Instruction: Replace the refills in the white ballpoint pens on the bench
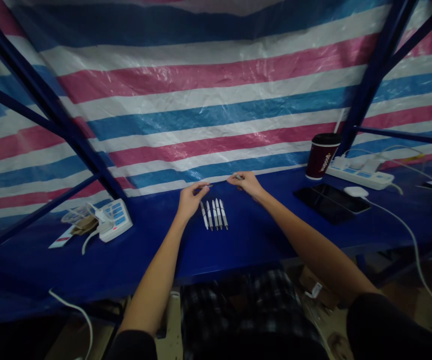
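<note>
Pens (214,215), five in a row, lie on the blue table (253,242) beside your left hand (193,201), which pinches a thin piece (209,186); your right hand (249,184) grips a small grey part (238,176), neither identifiable; a light, level pinch should serve best

On the blue table (253,245), five pens (214,215) lie side by side near its middle — well short of either end. Toward the left sit a power strip (117,222) and a card (60,240); toward the right — dark screens (323,204), with a cup (321,159) near the back edge.
</note>
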The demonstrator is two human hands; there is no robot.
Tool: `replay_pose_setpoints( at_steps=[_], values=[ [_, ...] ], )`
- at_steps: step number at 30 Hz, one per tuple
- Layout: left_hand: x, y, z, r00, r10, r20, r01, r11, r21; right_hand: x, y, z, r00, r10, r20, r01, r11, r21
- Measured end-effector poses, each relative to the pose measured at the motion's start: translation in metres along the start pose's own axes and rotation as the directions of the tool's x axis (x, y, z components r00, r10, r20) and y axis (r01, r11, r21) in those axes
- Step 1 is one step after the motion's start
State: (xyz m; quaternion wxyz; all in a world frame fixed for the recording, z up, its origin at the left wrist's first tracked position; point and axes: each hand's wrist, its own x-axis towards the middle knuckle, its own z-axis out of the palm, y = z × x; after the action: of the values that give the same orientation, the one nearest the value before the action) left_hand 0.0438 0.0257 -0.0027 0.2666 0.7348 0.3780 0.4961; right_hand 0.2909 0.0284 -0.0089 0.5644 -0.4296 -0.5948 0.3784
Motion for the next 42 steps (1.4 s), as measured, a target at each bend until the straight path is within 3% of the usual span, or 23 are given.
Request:
replay_pose_setpoints(
  at_steps=[3, 5, 8, 12, 18, 26, 32, 37, 42],
  values=[
    [0.006, -0.004, -0.011, 0.965, -0.193, -0.178, 0.104, 0.903, -0.416, 0.004, 0.0, -0.011, 0.99, 0.116, -0.079, -0.095, 0.968, 0.232],
    [0.009, -0.007, -0.018, 0.932, -0.31, -0.187, 0.14, 0.784, -0.604, 0.005, 0.0, -0.016, 0.98, 0.181, -0.079, -0.146, 0.934, 0.326],
    [0.01, -0.008, -0.023, 0.914, -0.378, -0.144, 0.178, 0.696, -0.695, 0.005, 0.003, -0.019, 0.971, 0.236, -0.043, -0.202, 0.9, 0.386],
    [0.007, -0.004, -0.017, 0.911, -0.4, -0.102, 0.222, 0.683, -0.696, 0.003, 0.002, -0.014, 0.976, 0.219, -0.018, -0.195, 0.9, 0.39],
    [0.003, -0.001, -0.008, 0.925, -0.38, -0.032, 0.28, 0.735, -0.618, -0.002, -0.009, -0.004, 0.994, 0.103, -0.028, -0.089, 0.947, 0.307],
    [0.001, -0.001, -0.003, 0.967, -0.256, 0.015, 0.24, 0.884, -0.401, -0.004, -0.011, 0.0, 1.0, 0.02, -0.024, -0.016, 0.988, 0.155],
    [0.001, -0.003, -0.005, 0.975, -0.218, 0.037, 0.22, 0.942, -0.254, -0.007, -0.016, -0.002, 0.998, -0.061, 0.019, 0.062, 0.995, -0.08],
    [-0.004, 0.001, 0.002, 0.99, -0.071, 0.124, 0.066, 0.997, 0.048, -0.009, -0.007, 0.009, 0.965, -0.179, 0.191, 0.211, 0.964, -0.165],
    [-0.009, 0.004, 0.009, 0.991, 0.018, 0.13, -0.039, 0.986, 0.164, -0.008, 0.003, 0.017, 0.969, -0.115, 0.217, 0.152, 0.975, -0.164]
  ],
)
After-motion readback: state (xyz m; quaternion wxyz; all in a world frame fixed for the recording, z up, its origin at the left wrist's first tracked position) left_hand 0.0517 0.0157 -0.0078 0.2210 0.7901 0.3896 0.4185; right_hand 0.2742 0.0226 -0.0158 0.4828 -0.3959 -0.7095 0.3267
